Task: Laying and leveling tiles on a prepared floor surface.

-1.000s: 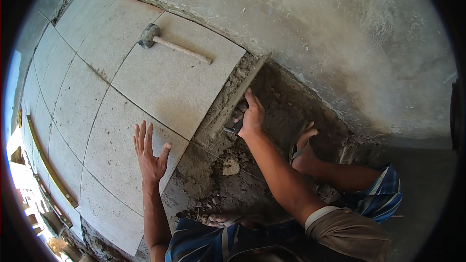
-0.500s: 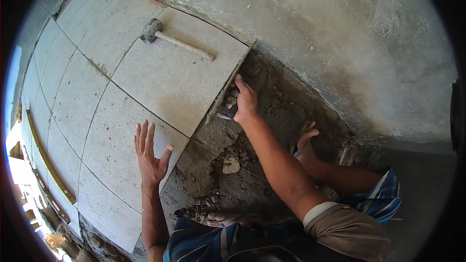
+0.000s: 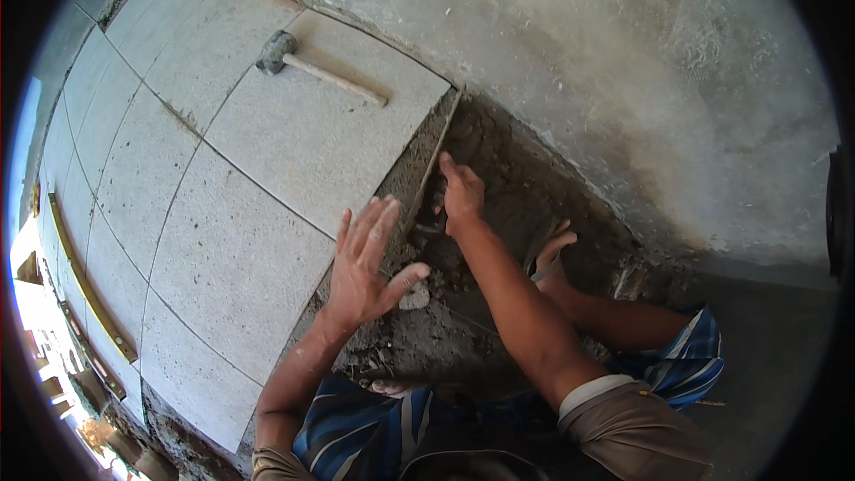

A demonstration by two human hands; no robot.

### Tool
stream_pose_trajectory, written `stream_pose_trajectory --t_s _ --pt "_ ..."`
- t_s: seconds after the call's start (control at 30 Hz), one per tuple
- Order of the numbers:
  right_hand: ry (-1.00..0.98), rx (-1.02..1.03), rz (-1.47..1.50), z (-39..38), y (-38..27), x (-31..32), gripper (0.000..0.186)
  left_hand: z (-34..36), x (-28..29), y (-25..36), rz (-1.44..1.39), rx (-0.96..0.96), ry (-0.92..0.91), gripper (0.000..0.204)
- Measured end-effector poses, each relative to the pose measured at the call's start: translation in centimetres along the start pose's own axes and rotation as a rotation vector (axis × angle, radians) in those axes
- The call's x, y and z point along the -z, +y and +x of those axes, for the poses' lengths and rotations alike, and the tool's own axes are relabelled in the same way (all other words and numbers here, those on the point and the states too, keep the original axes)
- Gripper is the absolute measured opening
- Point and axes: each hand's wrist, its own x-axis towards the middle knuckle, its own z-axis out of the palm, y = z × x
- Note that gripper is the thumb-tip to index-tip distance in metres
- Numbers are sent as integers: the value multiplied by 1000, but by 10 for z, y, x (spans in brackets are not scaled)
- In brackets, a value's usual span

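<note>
My right hand (image 3: 464, 196) is closed round the handle of a trowel, likely a flat plastering one. Its long thin blade (image 3: 436, 147) is seen nearly edge-on, standing a little off the edge of the last tile (image 3: 329, 138). Between blade and tile shows a strip of grey mortar (image 3: 414, 156). Near the tile corner my left hand (image 3: 363, 276) is open, thumb spread away from the fingers, holding nothing. Its fingertips are by the near end of the mortar strip; I cannot tell whether they touch it. The trowel's handle is mostly hidden by my right hand.
A mallet (image 3: 278, 52) with a dark head and wooden handle lies on the tile. A yellow level-like bar (image 3: 85, 281) rests on the far-left tiles. A rough grey wall (image 3: 606, 62) bounds the right side. Wet, lumpy mortar (image 3: 508, 174) covers the ground around my foot (image 3: 554, 249).
The trowel blade has moved right, away from the tile edge, uncovering the mortar strip. My left hand has moved right from over the tiles to the tile edge.
</note>
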Motion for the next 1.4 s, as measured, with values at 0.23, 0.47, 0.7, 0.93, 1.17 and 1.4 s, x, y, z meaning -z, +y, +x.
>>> stream_pose_trajectory --t_s 0.23,0.47,0.7,0.93,1.17,1.4 --pt "4 -91 -57 7 32 122 38 -48 30 -26 14 156 137 84" --pt "-204 22 156 -28 -9 75 34 -63 28 -30 31 210 128 85" --pt "-85 -121 95 37 8 -25 41 -68 45 -30 29 190 191 83" --pt "-405 -268 262 7 16 21 67 -77 40 -31 35 155 267 84" --pt "-237 -248 103 -11 11 36 66 -78 37 -27 12 95 304 84" --pt "-193 -149 303 -10 33 103 46 -97 53 -35 69 296 275 79"
